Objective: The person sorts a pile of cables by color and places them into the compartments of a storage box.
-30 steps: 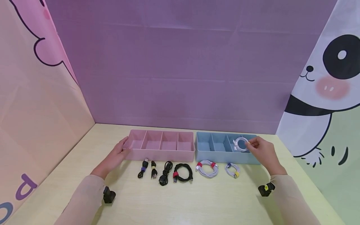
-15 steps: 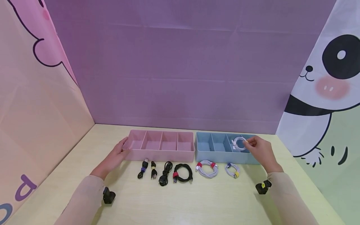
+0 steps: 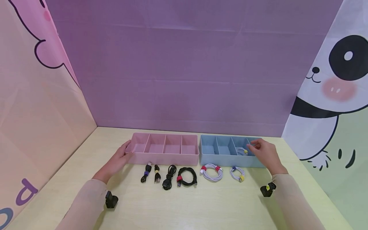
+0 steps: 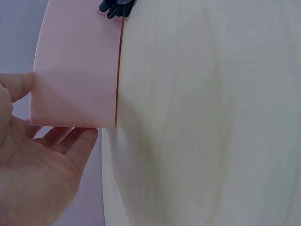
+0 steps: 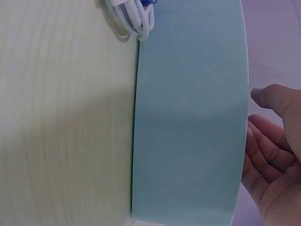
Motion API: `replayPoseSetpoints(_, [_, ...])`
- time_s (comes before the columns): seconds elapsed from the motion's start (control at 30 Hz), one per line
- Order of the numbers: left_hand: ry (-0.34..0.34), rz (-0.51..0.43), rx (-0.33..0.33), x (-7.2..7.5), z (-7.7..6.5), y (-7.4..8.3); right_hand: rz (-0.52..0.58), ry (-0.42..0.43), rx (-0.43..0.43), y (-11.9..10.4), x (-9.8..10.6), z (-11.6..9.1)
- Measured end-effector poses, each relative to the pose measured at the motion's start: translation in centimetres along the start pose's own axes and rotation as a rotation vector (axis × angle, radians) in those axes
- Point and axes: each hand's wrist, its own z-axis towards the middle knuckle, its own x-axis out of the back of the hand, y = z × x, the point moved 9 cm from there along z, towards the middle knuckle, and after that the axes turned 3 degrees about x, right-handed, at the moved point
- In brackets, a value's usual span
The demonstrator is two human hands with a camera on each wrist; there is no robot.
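My left hand (image 3: 116, 161) holds the left end of a pink divided box (image 3: 163, 159), its thumb by the rim and its fingers against the end wall in the left wrist view. My right hand (image 3: 265, 154) hovers over the right end of a blue divided box (image 3: 233, 161), thumb and fingers apart with nothing between them. A coiled white cable (image 3: 241, 151) with a yellow tie lies in the blue box's third compartment from the left, partly hidden by the front wall. The right hand partly covers the fourth compartment.
Before the pink box lie several bundled black cables (image 3: 169, 177), one with a red tie. Two coiled white cables, one with red ties (image 3: 211, 172) and one with blue and yellow ties (image 3: 237, 174), lie before the blue box. A purple backdrop (image 3: 184, 70) rises behind the table.
The coiled white cable has gone from my right fingers down into the blue box's third compartment. My right hand has shifted slightly left and let go. The left hand has stayed put.
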Motion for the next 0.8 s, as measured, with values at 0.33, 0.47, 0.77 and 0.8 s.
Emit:
replayPoseSetpoints(0.33, [0.001,0.006,0.003,0.0,-0.1,0.0,-0.006,-0.001,0.015,-0.6,0.4,-0.1])
replayPoseSetpoints(0.47, [0.004,0.011,-0.001,0.0,-0.1,0.1,-0.007,-0.012,0.031,-1.0,0.5,-0.2])
replayPoseSetpoints(0.77, [0.006,0.001,0.003,0.0,-0.1,0.0,-0.004,-0.027,0.048,-1.3,0.6,-0.8])
replayPoseSetpoints(0.8, [0.005,0.002,0.003,0.0,-0.1,0.0,-0.004,-0.027,0.053,-1.3,0.6,-0.8])
